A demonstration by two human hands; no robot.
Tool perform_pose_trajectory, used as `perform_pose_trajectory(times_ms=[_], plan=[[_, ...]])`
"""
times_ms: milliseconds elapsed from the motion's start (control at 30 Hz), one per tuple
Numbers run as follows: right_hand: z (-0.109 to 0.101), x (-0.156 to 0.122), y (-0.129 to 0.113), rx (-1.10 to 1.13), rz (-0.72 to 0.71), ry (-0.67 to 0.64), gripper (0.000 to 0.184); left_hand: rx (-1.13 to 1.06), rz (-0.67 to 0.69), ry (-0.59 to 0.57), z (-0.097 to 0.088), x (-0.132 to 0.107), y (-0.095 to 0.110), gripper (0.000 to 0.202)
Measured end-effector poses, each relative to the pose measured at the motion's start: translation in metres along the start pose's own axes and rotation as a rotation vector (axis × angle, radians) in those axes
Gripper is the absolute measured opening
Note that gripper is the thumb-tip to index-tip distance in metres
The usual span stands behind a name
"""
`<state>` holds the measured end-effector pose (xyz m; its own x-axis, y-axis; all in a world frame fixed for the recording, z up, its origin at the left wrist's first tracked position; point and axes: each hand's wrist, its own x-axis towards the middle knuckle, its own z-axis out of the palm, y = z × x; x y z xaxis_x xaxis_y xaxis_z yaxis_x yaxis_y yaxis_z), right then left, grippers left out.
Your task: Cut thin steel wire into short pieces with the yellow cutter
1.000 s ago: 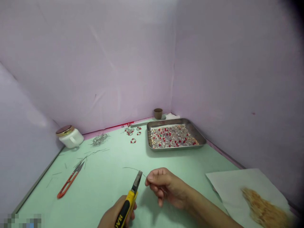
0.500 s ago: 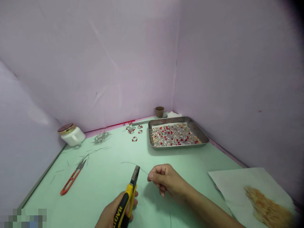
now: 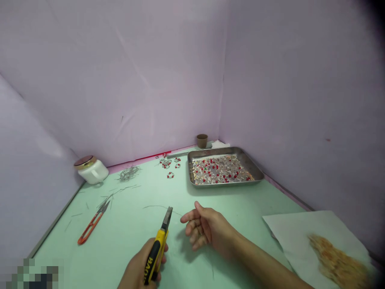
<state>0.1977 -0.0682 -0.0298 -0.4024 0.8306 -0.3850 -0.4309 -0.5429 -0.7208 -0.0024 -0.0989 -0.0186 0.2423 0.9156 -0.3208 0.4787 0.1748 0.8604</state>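
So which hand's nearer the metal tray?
Right. The right hand is open, just in front of the metal tray; the left hand, gripping yellow-handled pliers, is farther back and to the left.

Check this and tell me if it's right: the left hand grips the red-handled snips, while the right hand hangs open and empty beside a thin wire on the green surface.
Not right: the head view shows the left hand gripping yellow-and-black pliers. The red-handled snips lie on the green surface. The right hand does hang open and empty beside a thin wire.

"BAO…" on pliers hdl, rest unreadable
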Motion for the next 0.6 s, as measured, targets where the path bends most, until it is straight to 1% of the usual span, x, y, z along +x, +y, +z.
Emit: perform_pose_trajectory(times_ms=[67, 200, 333, 467, 533, 600], plan=[[-0.001, 0.0, -0.001, 0.01, 0.01, -0.004, 0.049, -0.004, 0.023, 0.046, 0.0, 0.0, -0.003, 0.038], [-0.003, -0.001, 0.0, -0.031, -0.022, -0.015, 0.042, 0.03, 0.049, 0.107, 0.0, -0.001, -0.004, 0.039], [-0.004, -0.001, 0.002, -0.179, -0.104, 0.007, 0.031, 0.045, 0.086, 0.096, -0.001, -0.003, -0.001, 0.037], [-0.001, -0.003, 0.004, -0.32, -0.172, 0.043, 0.016, 0.028, 0.064, 0.061, -0.004, -0.004, 0.003, 0.037], [0.0, -0.004, 0.004, -0.352, -0.175, 0.046, 0.015, 0.021, 0.029, 0.059, -0.005, -0.003, 0.006, 0.035], [0.002, -0.004, 0.003, -0.4, -0.176, 0.072, 0.014, -0.003, -0.033, 0.054, -0.005, -0.002, 0.007, 0.036]])
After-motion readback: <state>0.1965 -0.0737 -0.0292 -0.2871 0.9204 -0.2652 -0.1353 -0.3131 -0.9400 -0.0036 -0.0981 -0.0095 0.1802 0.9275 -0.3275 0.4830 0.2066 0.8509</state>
